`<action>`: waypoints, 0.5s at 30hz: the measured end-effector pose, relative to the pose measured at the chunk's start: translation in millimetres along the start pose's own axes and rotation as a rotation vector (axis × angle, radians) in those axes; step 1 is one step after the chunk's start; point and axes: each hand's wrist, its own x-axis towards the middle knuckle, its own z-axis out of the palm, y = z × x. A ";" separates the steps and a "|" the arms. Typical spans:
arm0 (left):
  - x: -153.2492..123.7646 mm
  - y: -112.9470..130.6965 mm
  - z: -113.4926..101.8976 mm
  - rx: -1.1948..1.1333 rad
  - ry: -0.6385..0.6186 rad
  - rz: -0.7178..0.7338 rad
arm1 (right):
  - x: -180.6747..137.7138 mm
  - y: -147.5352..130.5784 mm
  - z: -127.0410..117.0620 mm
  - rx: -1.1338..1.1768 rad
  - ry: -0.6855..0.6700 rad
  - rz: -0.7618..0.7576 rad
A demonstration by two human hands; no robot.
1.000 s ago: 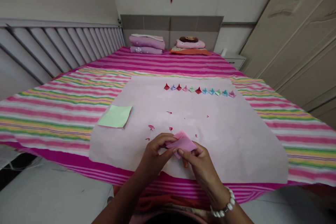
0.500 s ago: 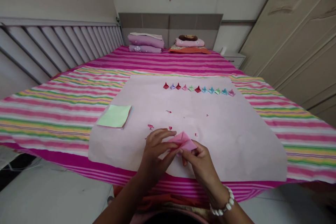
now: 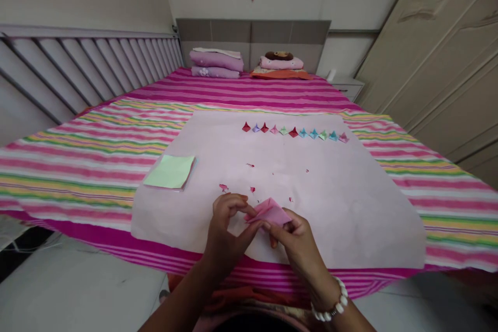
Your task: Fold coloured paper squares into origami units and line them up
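Both my hands pinch a partly folded pink paper (image 3: 270, 211) just above the near edge of a large pale pink sheet (image 3: 350, 207) spread on the bed. My left hand (image 3: 226, 231) grips the paper's left corner with fingertips closed. My right hand (image 3: 296, 241), with a white bead bracelet at the wrist, holds the paper's right side from below. A row of several small folded paper pieces (image 3: 293, 132) in red, purple, green, blue and pink lies farther up the sheet.
A stack of square papers (image 3: 170, 171) with light green on top sits at the sheet's left edge. Small red paper scraps (image 3: 223, 187) dot the sheet near my hands. The striped bedcover (image 3: 97, 135) stretches to pillows (image 3: 216, 64) at the headboard. A wardrobe (image 3: 439, 62) stands on the right.
My left fingers have curled and shifted along the pink paper's left corner, and the paper has folded into a tighter shape. The hands stay in the same place.
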 end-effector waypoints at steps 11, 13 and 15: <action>4.7 -10.2 -6.5 -0.547 -0.319 -0.463 | -1.8 -2.7 -0.1 -0.050 -0.034 0.011; 5.1 -7.3 -7.0 -0.549 -0.340 -0.472 | -1.9 -3.2 0.2 -0.057 -0.036 0.015; 6.2 -4.1 -7.4 -0.501 -0.347 -0.463 | -1.9 -3.4 0.0 -0.063 -0.035 0.013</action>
